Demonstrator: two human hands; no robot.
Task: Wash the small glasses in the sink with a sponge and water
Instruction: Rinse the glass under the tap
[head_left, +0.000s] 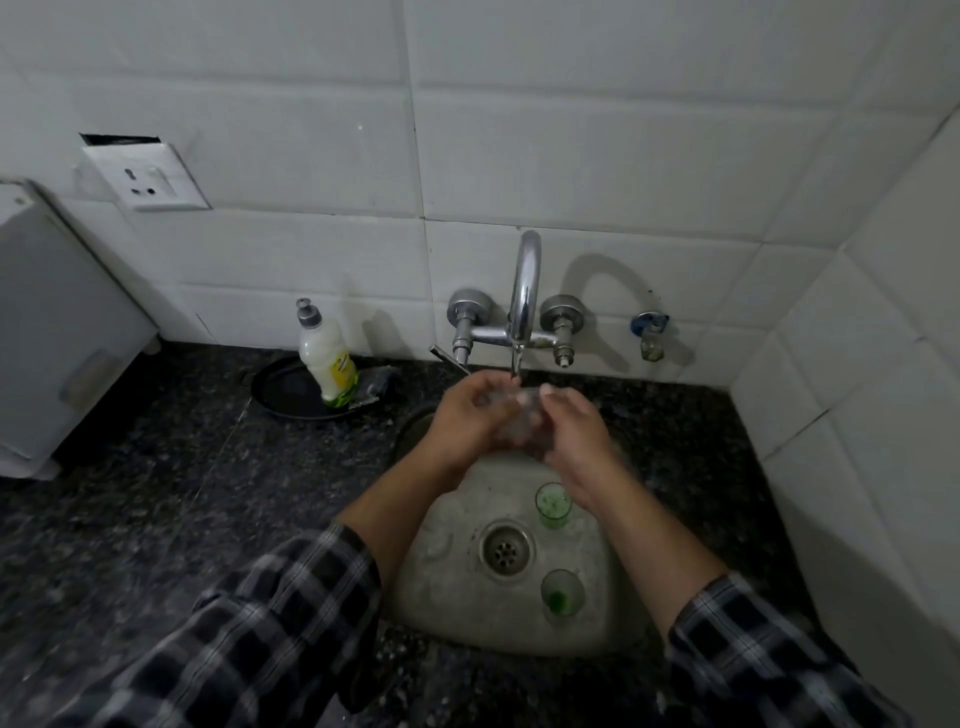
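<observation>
A: The counter (171, 467) is black, speckled all over with grey flecks, and the wall tiles (571, 156) behind it are plain white with thin grey joints

B: And the sink (457, 613)?

A: Dull grey metal, mottled with pale stains. Two small glasses (554, 505) stand in it, clear with green inside, one nearer the counter's back edge and the other (562, 597) nearer its front edge

B: The sleeves (260, 623)?

A: Checked, black and white with grey. By the back edge, a soap bottle (328, 358), whitish with a yellow-green label and a grey cap, stands on a black dish (283, 395); the tap (523, 296) is shiny chrome
</observation>
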